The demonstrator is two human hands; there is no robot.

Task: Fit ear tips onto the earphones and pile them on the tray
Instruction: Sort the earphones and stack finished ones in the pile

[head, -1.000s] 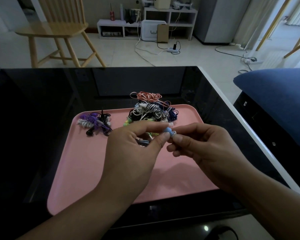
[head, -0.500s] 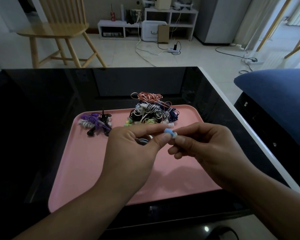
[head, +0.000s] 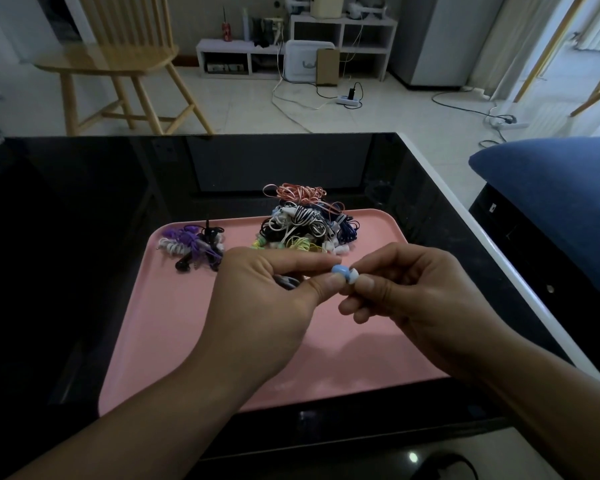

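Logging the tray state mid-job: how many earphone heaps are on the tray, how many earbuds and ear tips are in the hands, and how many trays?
Earphone heaps on the tray: 2, a small purple pile and a big mixed pile
Blue earbud in the left hand: 1
White ear tip in the right hand: 1
Trays: 1
Total: 5

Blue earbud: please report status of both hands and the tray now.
Left hand pinches blue earbud. Right hand pinches white ear tip against it, fit not confirmed. Pink tray below, two earphone piles at far edge. Nothing in the way.
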